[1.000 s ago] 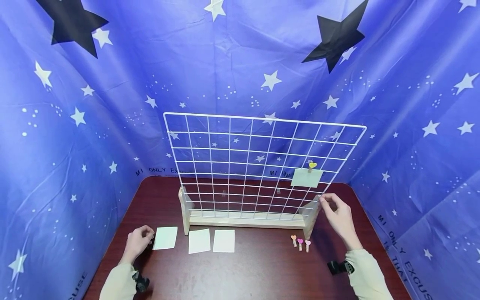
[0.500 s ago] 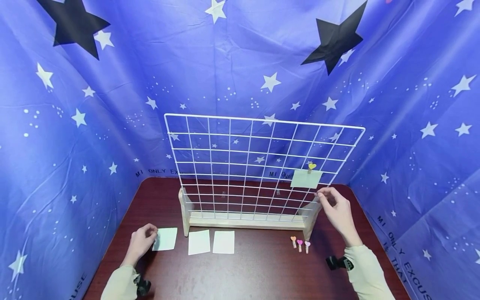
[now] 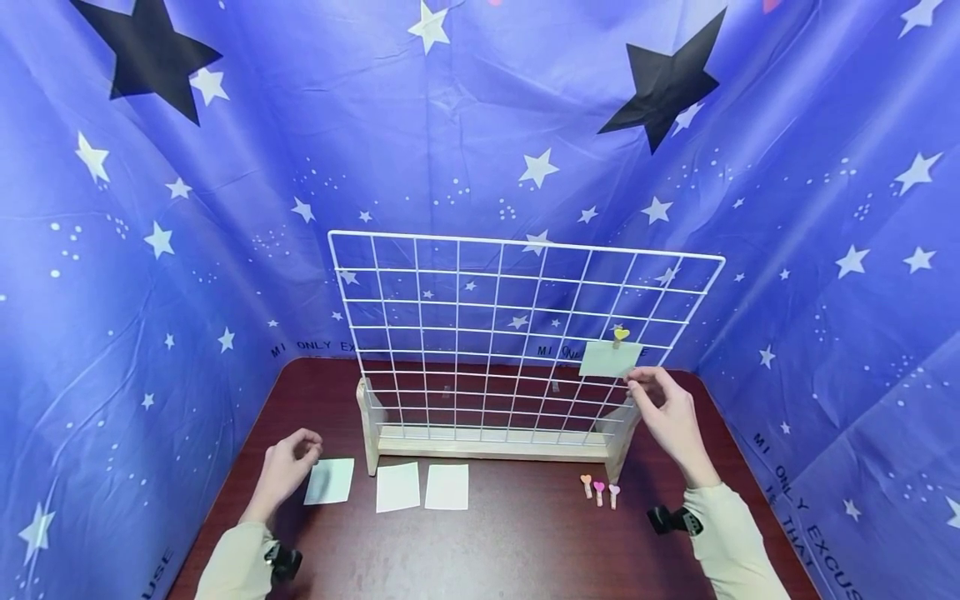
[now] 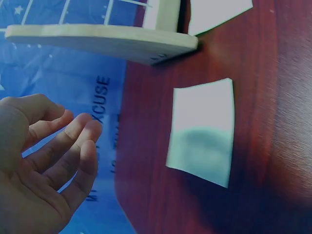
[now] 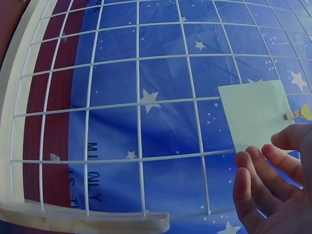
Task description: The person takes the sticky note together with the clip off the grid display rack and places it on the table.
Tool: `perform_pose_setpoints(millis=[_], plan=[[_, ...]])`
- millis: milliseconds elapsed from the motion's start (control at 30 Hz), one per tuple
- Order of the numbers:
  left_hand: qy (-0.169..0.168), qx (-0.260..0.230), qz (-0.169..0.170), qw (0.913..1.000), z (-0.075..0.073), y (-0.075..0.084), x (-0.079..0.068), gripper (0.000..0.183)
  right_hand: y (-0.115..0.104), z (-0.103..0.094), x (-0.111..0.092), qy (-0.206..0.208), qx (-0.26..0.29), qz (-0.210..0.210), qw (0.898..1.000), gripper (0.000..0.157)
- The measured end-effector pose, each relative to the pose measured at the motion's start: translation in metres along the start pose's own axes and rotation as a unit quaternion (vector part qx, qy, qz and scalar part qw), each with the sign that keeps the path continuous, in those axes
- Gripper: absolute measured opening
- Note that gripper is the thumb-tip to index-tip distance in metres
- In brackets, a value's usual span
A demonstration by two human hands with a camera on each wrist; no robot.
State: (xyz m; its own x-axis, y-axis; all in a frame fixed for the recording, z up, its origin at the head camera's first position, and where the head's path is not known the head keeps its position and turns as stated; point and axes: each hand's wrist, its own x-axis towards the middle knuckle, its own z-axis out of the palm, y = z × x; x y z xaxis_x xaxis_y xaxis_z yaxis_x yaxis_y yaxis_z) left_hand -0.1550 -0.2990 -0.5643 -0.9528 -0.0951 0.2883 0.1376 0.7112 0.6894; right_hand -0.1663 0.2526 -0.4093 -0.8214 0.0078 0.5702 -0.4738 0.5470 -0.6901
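A pale green paper note point(image 3: 611, 359) hangs on a white wire grid point(image 5: 139, 63), clipped at its top edge by a small wooden clothespin with a yellow heart point(image 3: 621, 334). My right hand point(image 3: 666, 408) is at the note's lower right corner with fingers loosely bent; whether the fingertips touch the paper I cannot tell. On the left, my left hand point(image 3: 285, 471) hovers over the table with relaxed fingers and holds nothing. Just beside and below it lies another pale note point(image 4: 202, 131), shaded by the hand. Two more notes, one left point(image 3: 397, 487) and one right point(image 3: 447, 487), lie alongside.
Wooden feet point(image 3: 369, 429) and a wooden base bar point(image 3: 495, 450) hold the grid upright on the dark red table point(image 3: 510, 542). Three heart clothespins, orange point(image 3: 587, 485), magenta point(image 3: 599, 492) and pale pink point(image 3: 614, 496), lie at the right. A starry blue curtain point(image 3: 450, 125) surrounds the table.
My right hand has moved up and left from the grid's right foot to the hanging note's corner. My left hand has risen and shifted right, toward the leftmost note.
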Motion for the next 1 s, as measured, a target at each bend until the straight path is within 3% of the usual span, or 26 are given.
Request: perform_pose_setpoints(millis=[333, 1000], plan=[[-0.006, -0.035, 0.019, 0.9992, -0.003, 0.027, 0.016, 0.013, -0.009, 0.0, 0.007, 0.011, 0.003, -0.02, 1.0, 0.014], [0.005, -0.056, 0.082, 0.995, -0.007, 0.058, 0.027, 0.017, -0.027, 0.004, 0.02, 0.02, 0.026, -0.036, 0.999, 0.019]])
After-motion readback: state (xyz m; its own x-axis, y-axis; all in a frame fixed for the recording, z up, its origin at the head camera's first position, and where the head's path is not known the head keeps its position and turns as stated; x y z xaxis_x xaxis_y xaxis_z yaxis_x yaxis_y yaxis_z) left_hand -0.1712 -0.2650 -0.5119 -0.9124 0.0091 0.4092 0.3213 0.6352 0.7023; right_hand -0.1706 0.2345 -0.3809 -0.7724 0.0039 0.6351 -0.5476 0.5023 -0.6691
